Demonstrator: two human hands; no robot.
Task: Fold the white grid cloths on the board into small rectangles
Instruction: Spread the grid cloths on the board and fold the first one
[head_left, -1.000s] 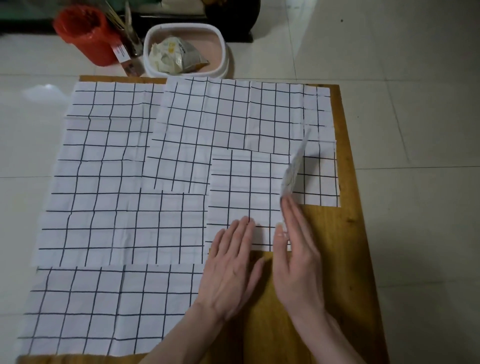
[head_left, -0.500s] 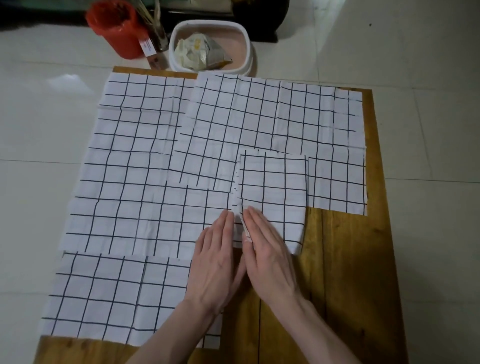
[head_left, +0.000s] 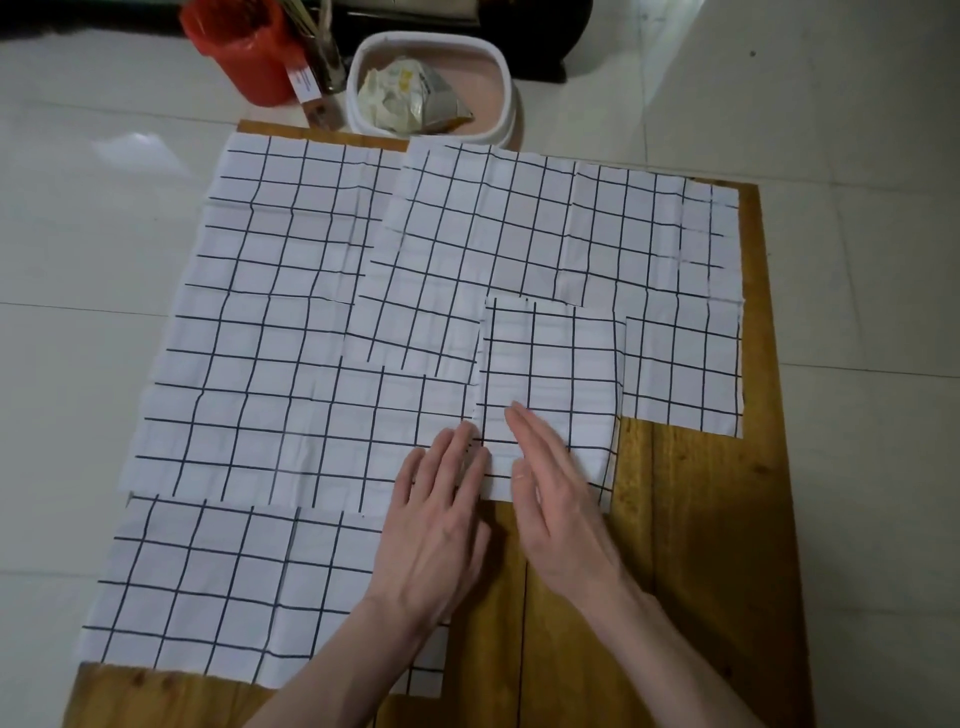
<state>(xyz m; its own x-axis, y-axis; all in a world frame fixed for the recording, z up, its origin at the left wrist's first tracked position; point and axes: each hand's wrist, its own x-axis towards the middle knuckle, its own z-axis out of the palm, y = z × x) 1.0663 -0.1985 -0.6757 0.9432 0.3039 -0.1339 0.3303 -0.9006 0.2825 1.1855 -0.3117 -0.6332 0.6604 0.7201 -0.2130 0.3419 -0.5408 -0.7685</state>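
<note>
Head view, folded cloth (head_left: 545, 395): it lies flat as a narrow upright rectangle on the wooden board (head_left: 696, 519), its near edge at the bare wood. A second ago its right half stood raised on edge; that half has since come over to the left, so the piece is now half its former width.
Head view, right hand (head_left: 561, 514): palm down on the lower part of the folded cloth, fingers (head_left: 530, 436) straight and held close together, pressing rather than pinching. A second ago it was lifting the raised flap from the right of the cloth.
Head view, left hand (head_left: 441, 525): just left of the folded cloth, flat, fingers slightly spread, tips at the cloth's left edge where the loose edges meet.
Head view, other cloths: a large unfolded cloth (head_left: 291, 322) lies left of the folded cloth, another sheet (head_left: 478, 228) beyond it, a smaller piece (head_left: 680, 374) to its right, and one (head_left: 228, 587) nearer and to the left.
Head view, beyond the board: a red bin (head_left: 244, 52) and a white tub (head_left: 363, 73) sit well beyond the folded cloth.
Meaning for the task: this fold looks complete; I judge the hands are flattening the crease, and several sheets remain unfolded.
</note>
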